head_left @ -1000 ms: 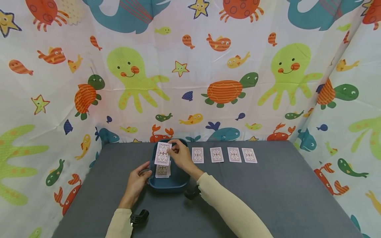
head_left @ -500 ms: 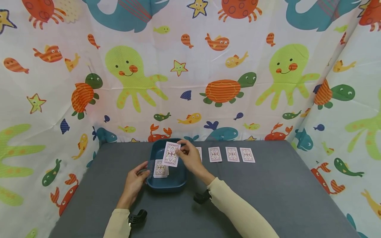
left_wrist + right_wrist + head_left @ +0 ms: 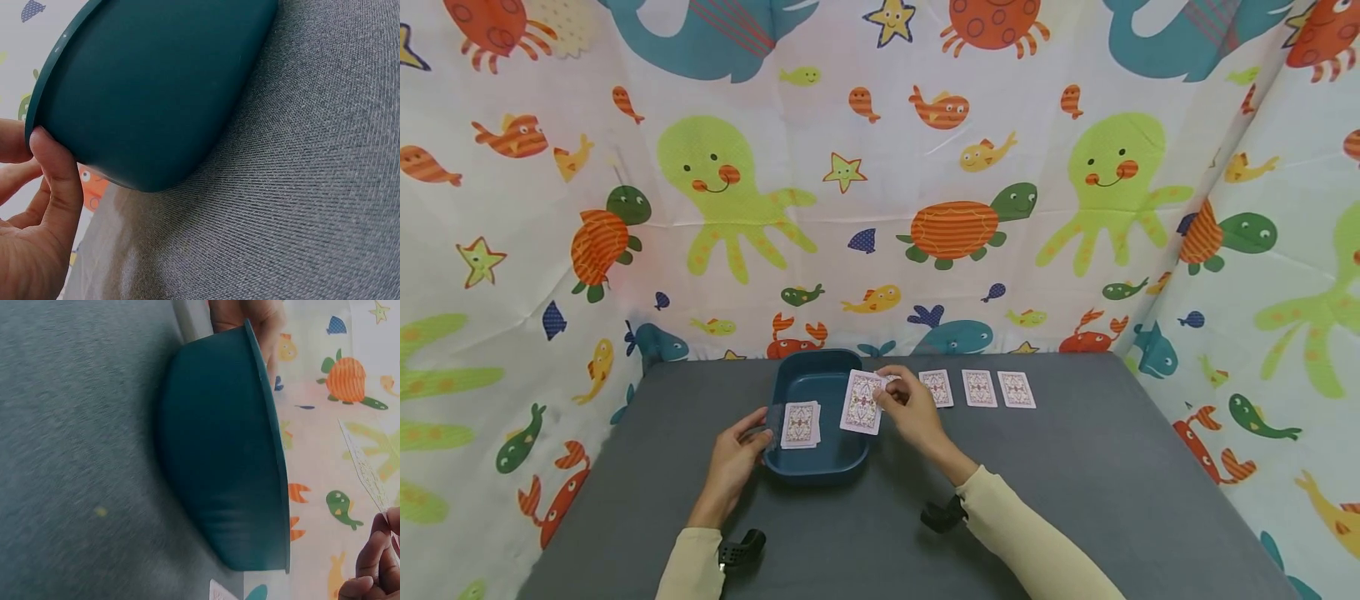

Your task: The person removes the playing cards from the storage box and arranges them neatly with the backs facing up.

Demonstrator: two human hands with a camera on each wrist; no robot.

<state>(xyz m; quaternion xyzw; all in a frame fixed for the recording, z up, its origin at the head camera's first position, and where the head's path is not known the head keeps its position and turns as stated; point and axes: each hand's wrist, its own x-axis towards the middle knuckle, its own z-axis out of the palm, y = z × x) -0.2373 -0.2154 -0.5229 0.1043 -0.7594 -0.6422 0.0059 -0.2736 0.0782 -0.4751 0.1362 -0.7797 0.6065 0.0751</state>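
**Card in the right hand at the tray's right rim; work looks partway**

Held card [image 3: 860, 403]: up off the worktop [image 3: 1075, 492], in front of the tray's right rim as the head view sees it, tilted, patterned side to the head camera. Right hand [image 3: 917, 412] pinches its edge between thumb and fingers; nothing else in that grip.

Tray [image 3: 820, 477]: blue, standing on the worktop. Left hand [image 3: 733, 458] has its left rim pinched, thumb outside the wall.

Card stack [image 3: 800, 425]: flat inside the tray, toward its left side, edges slightly out of line. Count can't be read.

Row of cards [image 3: 979, 388]: right of the tray, flat, patterned side up, spaced apart. Three show plainly; a pale bit behind the right hand is probably a fourth.

Status, my read: several cards on the worktop, one in transit, the rest stacked in the tray. Direction of travel unclear from this moment, so no firm count of what's left.
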